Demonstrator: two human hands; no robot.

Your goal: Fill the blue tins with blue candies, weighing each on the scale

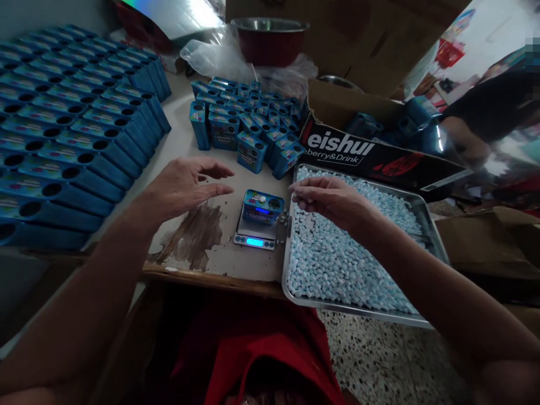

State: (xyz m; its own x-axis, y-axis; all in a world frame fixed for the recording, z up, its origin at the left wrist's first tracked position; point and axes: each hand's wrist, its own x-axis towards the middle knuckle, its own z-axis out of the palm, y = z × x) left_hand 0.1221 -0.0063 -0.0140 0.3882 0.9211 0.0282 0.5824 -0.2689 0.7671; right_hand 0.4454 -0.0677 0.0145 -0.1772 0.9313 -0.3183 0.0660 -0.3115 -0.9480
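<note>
A blue candy tin (pixel 264 209) stands on a small digital scale (pixel 255 232) with a lit blue display. One pale candy lies on the tin's top, beside its round hole. To the left of the tin, my left hand (pixel 189 185) is open and empty, thumb and fingers apart, touching nothing. Over the near-left part of a metal tray (pixel 291 264) of pale blue and white candies (pixel 350 259), my right hand (pixel 329 199) is closed, its fingertips pinched together. What they hold, if anything, is too small to make out.
Rows of blue tins (pixel 76 124) fill the table's left side. More tins (pixel 248 121) cluster behind the scale. A printed carton (pixel 337 140) holding tins borders the tray. A red bowl (pixel 270 45) and plastic bag are at the back. A person (pixel 485 107) is at right.
</note>
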